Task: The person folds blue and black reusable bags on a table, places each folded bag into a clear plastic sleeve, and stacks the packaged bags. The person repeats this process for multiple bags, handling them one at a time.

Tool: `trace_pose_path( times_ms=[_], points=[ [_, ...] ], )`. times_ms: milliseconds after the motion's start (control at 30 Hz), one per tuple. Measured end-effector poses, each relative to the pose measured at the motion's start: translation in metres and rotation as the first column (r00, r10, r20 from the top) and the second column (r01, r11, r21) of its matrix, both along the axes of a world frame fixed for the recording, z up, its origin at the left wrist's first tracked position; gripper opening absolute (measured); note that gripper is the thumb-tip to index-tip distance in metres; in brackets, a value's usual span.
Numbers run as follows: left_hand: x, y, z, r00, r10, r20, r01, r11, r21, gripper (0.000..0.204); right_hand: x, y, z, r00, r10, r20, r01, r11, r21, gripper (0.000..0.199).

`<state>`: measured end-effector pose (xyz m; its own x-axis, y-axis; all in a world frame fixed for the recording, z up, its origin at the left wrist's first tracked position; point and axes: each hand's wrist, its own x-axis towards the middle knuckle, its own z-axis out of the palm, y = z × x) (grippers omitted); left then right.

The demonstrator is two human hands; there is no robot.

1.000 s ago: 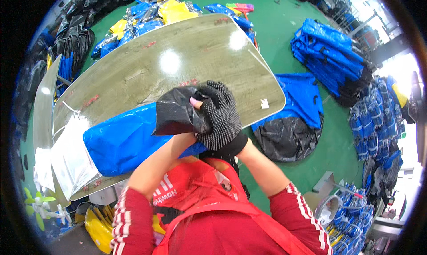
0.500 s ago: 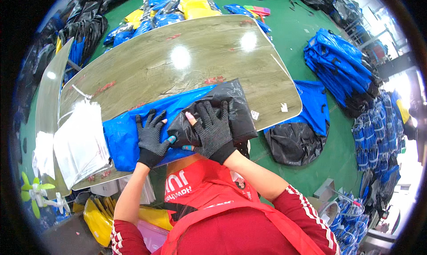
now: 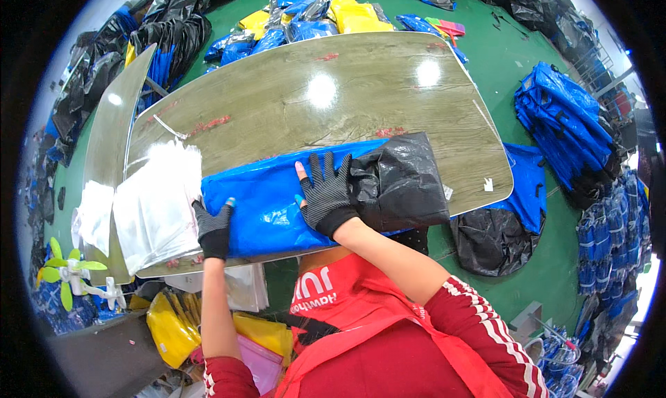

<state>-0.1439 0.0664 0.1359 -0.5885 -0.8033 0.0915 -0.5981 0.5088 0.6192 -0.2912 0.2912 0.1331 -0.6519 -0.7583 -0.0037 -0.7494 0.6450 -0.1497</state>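
A long folded piece of shiny blue-and-black coated fabric (image 3: pixel 270 221) lies along the near side of the wood-patterned table (image 3: pixel 388 72). Its black end (image 3: pixel 406 179) points right. My right hand (image 3: pixel 325 195), in a black dotted glove with bare tips on the thumb side, presses flat where blue meets black, fingers spread. At the blue end's left edge rests my left hand (image 3: pixel 214 226), gloved alike. Its thumb stands apart from the fingers, some of which are hard to see. Beside it lies a stack of clear-white plastic bags (image 3: pixel 156 204).
A small green-bladed fan (image 3: pixel 67 272) is at the table's left corner. Yellow folded pieces (image 3: pixel 172 332) sit below the near edge. Blue-and-black pieces (image 3: pixel 565 127) are piled on the right. Several wrapped blue and yellow packs (image 3: pixel 361 13) lie on the green floor beyond the table.
My left hand has slid left across the blue fabric to its left edge. My right hand has shifted off the black part onto the blue beside it. The fabric lies flatter and the view has shifted.
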Motion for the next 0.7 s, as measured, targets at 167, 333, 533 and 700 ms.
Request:
trace_pose_path(
  times_ms=[167,333,533,700],
  points=[
    [0.011,-0.026,0.019,0.982,0.036,-0.184,0.161,0.342,0.926,0.067,-0.002,-0.012,0.0,0.998,-0.046,0.049,0.05,0.994,-0.092,0.066],
    [0.024,-0.007,0.04,0.96,0.049,-0.277,0.241,0.363,0.9,0.061,0.016,0.03,0.006,0.984,0.113,-0.136,-0.161,0.891,-0.425,0.059],
    [-0.037,0.104,0.123,0.897,-0.048,-0.44,0.428,0.35,0.833,0.055,0.036,0.094,-0.028,0.987,0.05,-0.155,-0.137,0.767,-0.627,0.039],
    [-0.172,0.254,0.101,0.722,-0.472,-0.506,0.689,0.551,0.47,0.024,0.046,0.109,-0.054,0.991,0.088,0.1,0.041,0.512,-0.858,0.036]
  ],
)
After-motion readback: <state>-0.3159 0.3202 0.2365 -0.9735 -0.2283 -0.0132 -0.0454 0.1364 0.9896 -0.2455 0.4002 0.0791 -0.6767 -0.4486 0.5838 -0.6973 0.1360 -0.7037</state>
